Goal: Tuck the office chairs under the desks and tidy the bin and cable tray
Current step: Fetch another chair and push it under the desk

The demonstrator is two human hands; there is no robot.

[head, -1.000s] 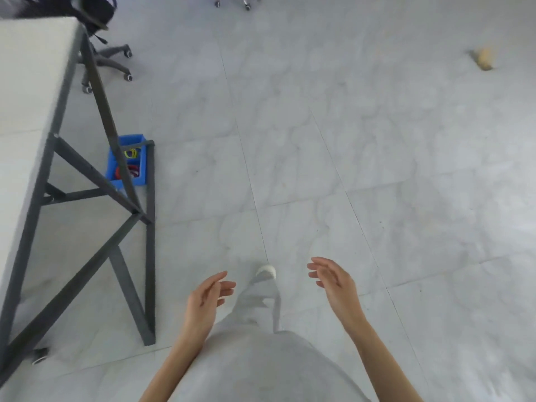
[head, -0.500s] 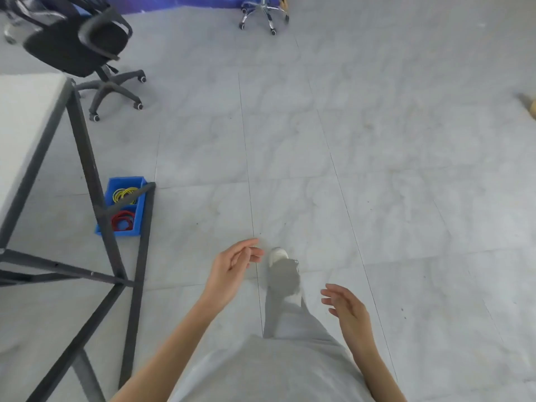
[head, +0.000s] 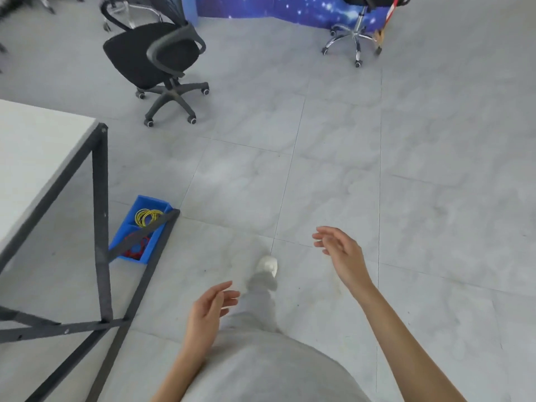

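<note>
Both hands hang empty over the grey tiled floor (head: pixel 333 175). The left hand (head: pixel 207 311), at about 6 o'clock in the view, is loosely open with its fingers slightly curled, holding nothing. The right hand (head: pixel 342 252), toward 4 o'clock from centre, is also open with fingers spread and relaxed, touching nothing. Between them a white shoe (head: pixel 268 265) steps forward below grey trousers.

The black mesh office chair (head: pixel 150 56) stands at 11 o'clock, out on open floor, well apart from the white desk (head: pixel 32 158) at 9 o'clock. A second chair with a chrome base (head: pixel 355 39) stands at 1 o'clock, near a blue starry panel (head: pixel 275 7). The blue cable tray (head: pixel 139 227), holding yellow and red coils, lies on the floor at 8 o'clock, partly behind the desk's dark diagonal leg brace (head: pixel 142 236).
</note>
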